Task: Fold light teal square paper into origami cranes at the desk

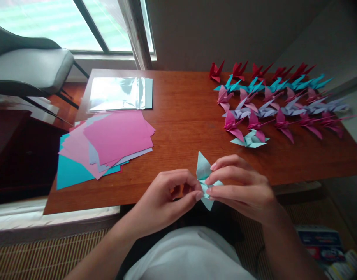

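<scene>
A half-folded light blue paper figure (203,171) is held over the near edge of the wooden table (184,112). My left hand (166,194) pinches its lower part from the left with thumb and fingers. From the right, my right hand (242,186) grips it with curled fingers. One pointed flap sticks up above my fingers; the lower tip pokes out below them.
Several folded paper cranes (271,101) in red, teal, lilac and magenta stand in rows at the table's right, with a light blue one (250,139) nearest. Loose pink, lilac and teal sheets (105,144) lie at the left, a clear plastic sleeve (120,93) behind them. A grey chair (29,62) stands by the window.
</scene>
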{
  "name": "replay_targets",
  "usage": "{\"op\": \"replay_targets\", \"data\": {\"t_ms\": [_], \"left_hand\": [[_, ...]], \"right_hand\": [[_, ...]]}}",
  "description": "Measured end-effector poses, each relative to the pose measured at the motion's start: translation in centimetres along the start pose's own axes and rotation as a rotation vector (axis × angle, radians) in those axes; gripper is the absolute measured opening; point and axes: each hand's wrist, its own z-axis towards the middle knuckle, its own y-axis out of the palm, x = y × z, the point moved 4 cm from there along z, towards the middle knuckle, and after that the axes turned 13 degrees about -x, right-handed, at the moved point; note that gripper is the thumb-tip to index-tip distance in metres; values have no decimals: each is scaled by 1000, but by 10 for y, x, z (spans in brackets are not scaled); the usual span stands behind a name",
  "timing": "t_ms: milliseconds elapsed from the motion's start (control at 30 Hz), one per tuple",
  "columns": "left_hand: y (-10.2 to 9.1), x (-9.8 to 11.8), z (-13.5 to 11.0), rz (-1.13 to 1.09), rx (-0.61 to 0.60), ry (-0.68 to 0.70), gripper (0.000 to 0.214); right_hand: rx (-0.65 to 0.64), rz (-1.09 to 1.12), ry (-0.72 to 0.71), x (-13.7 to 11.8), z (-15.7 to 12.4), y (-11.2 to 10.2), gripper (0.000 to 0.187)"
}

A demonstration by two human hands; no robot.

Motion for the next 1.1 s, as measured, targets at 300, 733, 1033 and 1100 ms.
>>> {"op": "replay_targets", "data": {"t_ms": [300, 733, 1033, 1100], "left_hand": [[-1, -1, 0, 60, -57, -24, 21], [1, -4, -1, 102, -79, -53, 19], [3, 3, -1, 223, -26, 12, 11], [4, 5, -1, 282, 2, 29, 12]], "right_hand": [[-19, -3, -5, -3, 5, 0, 13], [-10, 34, 9, -4, 8, 1, 9], [-18, 42, 37, -2, 8, 4, 8], [-23, 58, 45, -1, 8, 5, 10]]}}
